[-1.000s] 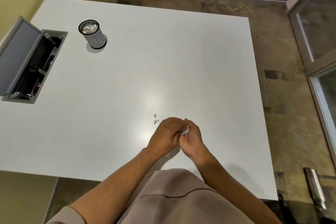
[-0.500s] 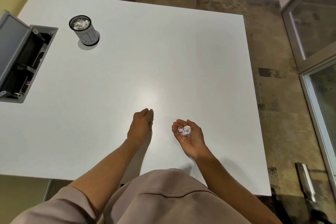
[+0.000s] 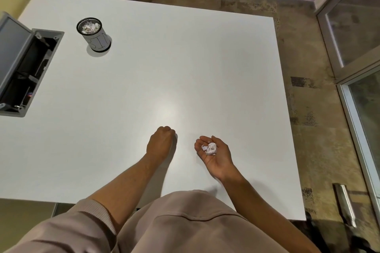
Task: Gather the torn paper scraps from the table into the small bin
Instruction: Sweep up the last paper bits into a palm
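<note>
Two hands over the white bench, scraps in the right palm.

The right hand point(image 3: 214, 153) lies palm up and open, cupping a small heap of paper scraps point(image 3: 210, 148). Just beside it the left hand point(image 3: 161, 142) is curled closed, knuckles up, perhaps pinching something underneath. Far at the back left stands the small bin point(image 3: 93, 34), with scraps inside.

Crumpled white scraps point(image 3: 210, 148) (more fill bin point(image 3: 93, 34)).
</note>
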`<state>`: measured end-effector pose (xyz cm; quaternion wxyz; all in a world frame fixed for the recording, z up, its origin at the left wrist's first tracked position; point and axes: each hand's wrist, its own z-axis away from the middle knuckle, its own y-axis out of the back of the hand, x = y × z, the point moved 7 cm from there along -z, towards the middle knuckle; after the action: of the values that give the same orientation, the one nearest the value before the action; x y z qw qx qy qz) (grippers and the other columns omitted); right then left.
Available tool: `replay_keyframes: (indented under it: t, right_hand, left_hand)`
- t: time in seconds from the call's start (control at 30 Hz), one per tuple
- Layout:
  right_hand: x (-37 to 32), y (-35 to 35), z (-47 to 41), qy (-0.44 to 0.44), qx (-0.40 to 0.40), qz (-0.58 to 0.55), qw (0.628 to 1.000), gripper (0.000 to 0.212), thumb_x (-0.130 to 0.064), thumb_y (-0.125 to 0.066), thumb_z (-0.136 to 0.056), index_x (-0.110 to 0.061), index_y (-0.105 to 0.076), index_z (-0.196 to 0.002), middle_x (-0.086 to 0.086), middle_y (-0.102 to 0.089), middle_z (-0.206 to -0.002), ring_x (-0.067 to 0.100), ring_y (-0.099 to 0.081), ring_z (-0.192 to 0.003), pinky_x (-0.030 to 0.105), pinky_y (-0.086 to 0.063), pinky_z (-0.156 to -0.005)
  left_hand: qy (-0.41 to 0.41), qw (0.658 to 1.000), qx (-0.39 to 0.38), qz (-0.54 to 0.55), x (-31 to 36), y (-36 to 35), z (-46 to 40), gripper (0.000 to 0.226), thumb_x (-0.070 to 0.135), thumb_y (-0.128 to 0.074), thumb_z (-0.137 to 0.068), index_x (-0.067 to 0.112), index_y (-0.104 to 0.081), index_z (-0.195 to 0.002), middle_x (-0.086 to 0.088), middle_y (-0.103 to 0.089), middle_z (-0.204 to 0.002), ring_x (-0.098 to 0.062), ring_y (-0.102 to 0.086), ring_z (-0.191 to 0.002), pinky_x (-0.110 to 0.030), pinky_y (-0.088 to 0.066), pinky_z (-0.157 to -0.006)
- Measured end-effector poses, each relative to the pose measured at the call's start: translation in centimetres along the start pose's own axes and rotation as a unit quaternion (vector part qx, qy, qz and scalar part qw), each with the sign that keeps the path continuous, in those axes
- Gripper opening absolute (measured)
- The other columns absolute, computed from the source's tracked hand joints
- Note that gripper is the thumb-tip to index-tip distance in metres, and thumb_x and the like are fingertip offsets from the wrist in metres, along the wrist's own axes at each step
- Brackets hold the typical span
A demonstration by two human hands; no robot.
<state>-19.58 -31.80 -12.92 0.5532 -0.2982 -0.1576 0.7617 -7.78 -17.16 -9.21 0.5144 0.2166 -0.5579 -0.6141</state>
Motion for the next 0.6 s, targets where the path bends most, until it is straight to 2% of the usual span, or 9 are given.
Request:
replay_keyframes:
  t: [0.07, 0.13, 0.23, 0.3, 0.37, 0.4, 0.53, 0.6]
  right_hand:
    - [0.1, 0.2, 0.0, -0.002, 0.005, 0.003, 1.000, 0.035, -0.022, -0.056, -0.095, 0.008, -0.063, -0.111, 0.023, -0.071, -0.103, 0.036, -0.071, -0.094, 0.041, -0.059, -0.072]
    - [0.2, 0.4, 0.0, -0.003, 0.010, 0.000, 1.000, 0.035, -0.021, -0.057, -0.095, 0.010, -0.063, -0.111, 0.025, -0.071, -0.102, 0.037, -0.071, -0.092, 0.041, -0.059, -0.071]
    - [0.2, 0.4, -0.2, -0.002, 0.015, -0.006, 1.000, 0.036, -0.019, -0.056, -0.095, 0.012, -0.062, -0.110, 0.026, -0.071, -0.098, 0.037, -0.072, -0.089, 0.041, -0.059, -0.071]
    - [0.3, 0.4, -0.3, -0.001, 0.016, -0.008, 1.000, 0.035, -0.019, -0.055, -0.095, 0.013, -0.061, -0.110, 0.025, -0.071, -0.095, 0.037, -0.072, -0.087, 0.041, -0.059, -0.071]
    - [0.5, 0.2, -0.3, 0.001, 0.012, -0.017, 1.000, 0.033, -0.017, -0.054, -0.095, 0.014, -0.061, -0.105, 0.025, -0.070, -0.091, 0.036, -0.071, -0.083, 0.042, -0.058, -0.073]
    - [0.6, 0.1, -0.3, 0.000, 0.006, -0.020, 1.000, 0.032, -0.016, -0.053, -0.095, 0.014, -0.062, -0.103, 0.026, -0.070, -0.090, 0.036, -0.071, -0.082, 0.042, -0.058, -0.073]
    - [1.0, -1.5, 0.0, -0.020, -0.044, -0.059, 0.997, 0.035, -0.013, -0.044, -0.097, 0.017, -0.060, -0.106, 0.032, -0.066, -0.107, 0.031, -0.071, -0.078, 0.039, -0.058, -0.071]
    - [1.1, -1.9, 0.3, -0.028, -0.052, -0.100, 0.993, 0.032, -0.009, -0.044, -0.096, 0.017, -0.062, -0.101, 0.032, -0.067, -0.100, 0.030, -0.070, -0.069, 0.035, -0.058, -0.064]
  left_hand:
    - [0.006, 1.000, -0.008, 0.003, 0.3, 0.0, 0.0, 0.012, 0.003, -0.049, -0.088, 0.004, -0.059, -0.081, -0.010, -0.058, -0.089, -0.027, -0.054, -0.088, -0.033, -0.042, -0.066]
    - [0.042, 0.997, 0.000, 0.058, 0.2, 0.0, 0.1, 0.015, 0.001, -0.049, -0.086, 0.002, -0.059, -0.075, -0.012, -0.062, -0.083, -0.027, -0.057, -0.079, -0.034, -0.044, -0.066]
    - [0.109, 0.962, 0.020, 0.250, -0.5, 0.2, 0.2, 0.015, -0.002, -0.058, -0.083, 0.004, -0.071, -0.080, -0.005, -0.072, -0.079, -0.019, -0.066, -0.076, -0.028, -0.052, -0.071]
    - [0.119, 0.933, 0.035, 0.339, 0.1, 0.9, 0.9, 0.013, -0.002, -0.063, -0.081, 0.008, -0.071, -0.084, 0.003, -0.072, -0.075, -0.006, -0.068, -0.071, -0.014, -0.050, -0.067]
    - [0.091, 0.913, 0.040, 0.396, 1.8, 1.6, 1.4, 0.022, -0.005, -0.062, -0.080, 0.014, -0.069, -0.088, 0.013, -0.068, -0.069, 0.007, -0.065, -0.065, -0.003, -0.043, -0.061]
    - [0.068, 0.909, 0.036, 0.410, 2.7, 1.8, 1.7, 0.025, -0.006, -0.062, -0.080, 0.017, -0.069, -0.089, 0.015, -0.068, -0.068, 0.008, -0.064, -0.066, -0.002, -0.043, -0.061]
    - [-0.006, 0.911, 0.023, 0.412, 5.9, 2.0, 2.5, 0.021, 0.003, -0.069, -0.083, 0.020, -0.071, -0.094, 0.016, -0.071, -0.079, 0.006, -0.065, -0.076, -0.005, -0.045, -0.068]
    - [-0.034, 0.922, 0.027, 0.385, 6.9, 2.1, 2.8, 0.016, 0.008, -0.069, -0.084, 0.021, -0.072, -0.093, 0.014, -0.072, -0.084, 0.006, -0.063, -0.082, -0.004, -0.042, -0.072]
